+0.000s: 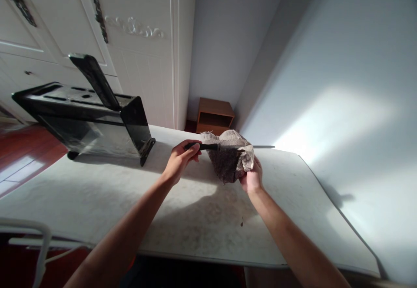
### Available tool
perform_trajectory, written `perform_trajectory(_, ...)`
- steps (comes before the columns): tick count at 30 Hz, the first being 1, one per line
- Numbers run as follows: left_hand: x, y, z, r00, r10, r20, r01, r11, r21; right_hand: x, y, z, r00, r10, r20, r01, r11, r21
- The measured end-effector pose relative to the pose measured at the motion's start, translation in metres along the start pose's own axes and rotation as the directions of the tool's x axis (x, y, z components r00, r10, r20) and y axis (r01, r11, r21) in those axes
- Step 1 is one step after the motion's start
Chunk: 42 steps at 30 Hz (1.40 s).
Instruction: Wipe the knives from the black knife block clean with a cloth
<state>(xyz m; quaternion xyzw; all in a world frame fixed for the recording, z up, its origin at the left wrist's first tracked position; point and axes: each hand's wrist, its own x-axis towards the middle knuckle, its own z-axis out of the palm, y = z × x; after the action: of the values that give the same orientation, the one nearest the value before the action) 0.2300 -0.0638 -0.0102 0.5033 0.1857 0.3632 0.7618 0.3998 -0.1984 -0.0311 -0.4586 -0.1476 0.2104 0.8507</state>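
Note:
My left hand (184,157) is closed around the black handle of a knife (208,147), held level above the table. Its narrow grey blade points right, and the tip comes out past a cloth. The rag (228,162) is grey, with frayed edges and a darker underside, and it is draped over the middle of the blade. My right hand (253,176) grips the rag's right side from below, with its fingers partly hidden behind the fabric. On the left of the table stands a black knife block (87,118) with clear sides and slots on top; one black handle (94,79) sticks up from it.
The stained white table (195,231) runs up to a pale wall (342,84) on the right. White cabinets (143,71) stand behind it, and a small brown wooden stand (215,112) is beyond the far edge. A white curved frame (42,249) is at lower left.

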Motion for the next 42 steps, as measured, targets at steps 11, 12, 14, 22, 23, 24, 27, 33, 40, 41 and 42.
perform_trajectory(11,0.007,0.011,-0.007,0.989,-0.118,-0.094,0.058,0.872,-0.485,0.006,0.004,-0.008,0.999,-0.017,-0.051,0.016,1.0,-0.014)
perform_trajectory(12,0.008,0.011,-0.008,0.987,-0.128,-0.095,0.061,0.857,-0.511,0.006,0.003,-0.008,0.999,-0.015,-0.051,0.014,1.0,-0.019)
perform_trajectory(14,0.009,0.011,-0.01,0.983,-0.147,-0.106,0.063,0.826,-0.561,0.007,0.002,-0.007,0.999,-0.008,-0.051,0.007,1.0,-0.025)
perform_trajectory(22,0.012,0.013,-0.017,0.977,-0.145,-0.153,0.013,0.766,-0.643,0.009,0.002,-0.007,0.989,0.075,-0.126,-0.077,0.997,-0.013)
perform_trajectory(23,0.013,0.012,-0.017,0.974,-0.154,-0.165,0.013,0.768,-0.64,0.01,0.003,-0.007,0.987,0.084,-0.136,-0.087,0.996,-0.011)
perform_trajectory(24,0.014,0.011,-0.018,0.971,-0.162,-0.177,0.012,0.77,-0.638,0.011,0.003,-0.008,0.985,0.095,-0.146,-0.097,0.995,-0.006)
perform_trajectory(27,0.016,0.009,-0.02,0.965,-0.171,-0.201,0.005,0.774,-0.633,0.013,0.005,-0.011,0.981,0.125,-0.151,-0.123,0.992,0.022)
perform_trajectory(33,0.016,0.007,-0.023,0.966,-0.154,-0.205,0.002,0.804,-0.595,0.017,0.009,-0.016,0.98,0.133,-0.149,-0.129,0.991,0.037)
perform_trajectory(40,0.015,0.008,-0.023,0.957,-0.154,-0.244,-0.035,0.779,-0.626,0.016,0.011,-0.014,0.977,0.133,-0.169,-0.129,0.991,0.03)
perform_trajectory(41,0.015,0.008,-0.023,0.954,-0.16,-0.254,-0.04,0.771,-0.636,0.015,0.011,-0.013,0.977,0.137,-0.166,-0.134,0.991,0.031)
perform_trajectory(42,0.016,0.009,-0.022,0.95,-0.168,-0.263,-0.045,0.761,-0.647,0.014,0.011,-0.013,0.978,0.139,-0.158,-0.136,0.99,0.031)
